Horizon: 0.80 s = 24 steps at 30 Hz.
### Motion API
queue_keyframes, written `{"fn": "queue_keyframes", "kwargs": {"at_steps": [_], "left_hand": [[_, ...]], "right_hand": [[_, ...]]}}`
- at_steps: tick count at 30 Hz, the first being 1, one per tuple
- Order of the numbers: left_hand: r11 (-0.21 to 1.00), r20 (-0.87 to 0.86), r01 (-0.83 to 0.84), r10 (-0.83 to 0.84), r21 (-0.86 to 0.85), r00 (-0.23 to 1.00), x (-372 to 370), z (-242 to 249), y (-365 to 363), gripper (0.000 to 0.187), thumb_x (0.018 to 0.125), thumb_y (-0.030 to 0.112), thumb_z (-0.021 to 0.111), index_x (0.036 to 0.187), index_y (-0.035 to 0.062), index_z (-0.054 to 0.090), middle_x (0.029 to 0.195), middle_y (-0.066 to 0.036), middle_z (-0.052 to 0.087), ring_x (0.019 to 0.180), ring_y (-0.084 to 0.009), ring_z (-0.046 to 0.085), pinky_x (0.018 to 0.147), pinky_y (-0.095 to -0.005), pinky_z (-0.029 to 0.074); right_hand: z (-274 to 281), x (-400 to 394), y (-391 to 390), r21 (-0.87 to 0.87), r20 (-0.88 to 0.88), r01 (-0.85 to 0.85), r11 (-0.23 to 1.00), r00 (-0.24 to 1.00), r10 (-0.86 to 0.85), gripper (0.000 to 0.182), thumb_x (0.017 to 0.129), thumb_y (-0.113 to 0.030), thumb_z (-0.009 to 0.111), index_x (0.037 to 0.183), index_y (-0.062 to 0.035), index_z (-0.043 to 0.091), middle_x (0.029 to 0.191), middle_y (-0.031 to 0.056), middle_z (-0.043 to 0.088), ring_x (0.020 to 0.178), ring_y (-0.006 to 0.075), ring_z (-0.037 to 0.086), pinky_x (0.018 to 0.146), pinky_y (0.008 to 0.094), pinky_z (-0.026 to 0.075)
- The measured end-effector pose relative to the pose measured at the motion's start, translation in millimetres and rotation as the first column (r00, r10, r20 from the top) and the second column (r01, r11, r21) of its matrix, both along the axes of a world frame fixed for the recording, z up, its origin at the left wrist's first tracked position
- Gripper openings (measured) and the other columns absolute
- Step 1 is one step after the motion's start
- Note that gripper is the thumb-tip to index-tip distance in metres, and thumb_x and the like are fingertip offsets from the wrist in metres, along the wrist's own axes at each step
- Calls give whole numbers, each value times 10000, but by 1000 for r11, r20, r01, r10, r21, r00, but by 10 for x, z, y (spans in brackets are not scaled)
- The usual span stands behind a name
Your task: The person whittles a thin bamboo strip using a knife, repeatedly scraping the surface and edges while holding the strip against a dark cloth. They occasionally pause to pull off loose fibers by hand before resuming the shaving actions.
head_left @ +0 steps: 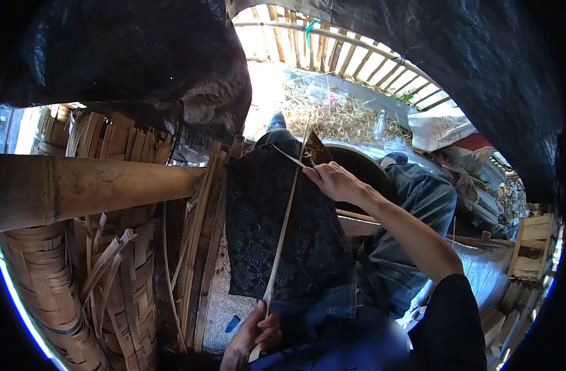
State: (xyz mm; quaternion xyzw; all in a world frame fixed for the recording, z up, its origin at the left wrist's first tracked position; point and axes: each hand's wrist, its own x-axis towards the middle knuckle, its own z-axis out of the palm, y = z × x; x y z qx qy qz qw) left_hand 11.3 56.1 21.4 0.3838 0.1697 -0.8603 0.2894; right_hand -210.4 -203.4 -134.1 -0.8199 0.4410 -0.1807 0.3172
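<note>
A long, thin bamboo strip (284,226) runs from near my waist up across my left thigh, over a dark patterned cloth (252,247). My left hand (253,334) is closed round the strip's lower end. Above the knee, my right hand (333,180) is closed on a knife; its handle is hidden in the fist. The thin, pale blade (288,154) points to the upper left and meets or passes close to the strip's upper part. Whether the blade touches the strip cannot be made out.
A thick bamboo pole (97,188) juts in from the left above woven baskets (38,272). Split bamboo slats (202,247) stand beside my left leg. Shavings (332,114) and a plastic bottle (378,125) lie on the ground ahead. Black sheeting (128,55) hangs overhead.
</note>
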Motion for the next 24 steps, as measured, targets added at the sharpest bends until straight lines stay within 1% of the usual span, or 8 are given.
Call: {"fn": "queue_keyframes", "kwargs": {"at_steps": [8, 12, 15, 18, 20, 21, 23, 24], "left_hand": [[996, 34, 61, -63, 62, 997, 116, -16, 246, 512, 968, 531, 252, 625, 165, 356, 401, 33, 290, 333, -89, 299, 393, -217, 242], [951, 245, 8, -88, 309, 966, 102, 161, 346, 507, 932, 576, 350, 589, 202, 371, 402, 31, 304, 332, -98, 310, 335, -220, 247], [927, 265, -32, -73, 374, 962, 116, 207, 378, 524, 939, 571, 331, 572, 198, 363, 387, 29, 281, 313, -100, 279, 318, -230, 226], [922, 280, 4, -121, 386, 952, 176, 159, 482, 527, 951, 554, 313, 570, 193, 356, 387, 27, 274, 313, -106, 272, 316, -237, 221], [924, 277, 32, -146, 380, 950, 199, 85, 503, 528, 956, 544, 306, 568, 189, 352, 387, 26, 274, 316, -109, 274, 316, -238, 223], [931, 281, 20, -131, 364, 951, 207, 10, 496, 514, 962, 526, 310, 584, 183, 372, 397, 22, 290, 326, -114, 289, 324, -237, 229], [943, 290, -15, -88, 334, 953, 197, -64, 470, 488, 973, 491, 317, 616, 171, 412, 418, 15, 323, 348, -122, 319, 340, -237, 241], [983, 29, 102, -107, 152, 994, 164, 159, 113, 522, 959, 552, 254, 625, 163, 350, 405, 29, 302, 351, -87, 325, 384, -215, 250]], "right_hand": [[-284, -4, -218, 44, 18, -11, 999, 1000, 10, 401, 965, -218, 466, 639, 13, 491, 582, 224, 508, 576, 395, 542, 522, 445, 393], [-282, -52, -357, 51, -20, 0, 999, 1000, 1, 394, 973, -243, 443, 679, 11, 507, 612, 226, 527, 581, 388, 553, 526, 451, 390], [-263, -57, -503, 304, -154, 60, 951, 988, -13, 558, 996, -379, 334, 667, 19, 543, 621, 233, 567, 619, 356, 602, 635, 463, 448], [-770, -168, -668, 255, -97, 314, 915, 949, -299, 618, 986, -467, 277, 795, 31, 589, 749, 235, 621, 725, 348, 631, 738, 471, 466], [-827, -275, -883, 526, -377, 471, 708, 876, -302, 609, 985, -472, 209, 913, -5, 594, 853, 218, 654, 494, 185, 500, 506, 300, 462], [-925, -301, -813, 391, -165, 513, 764, 856, -490, 610, 985, -467, 182, 903, -16, 585, 785, 186, 640, 423, 117, 376, 425, 202, 400], [-796, -445, -898, 552, -225, 614, 564, 761, -609, 583, 1002, -432, 181, 856, -18, 565, 687, 139, 562, 533, 180, 460, 547, 373, 459], [-718, -469, -836, 489, -154, 613, 621, 761, -630, 595, 988, -483, 194, 812, -26, 531, 628, 91, 499, 493, 155, 427, 498, 356, 418]]}}
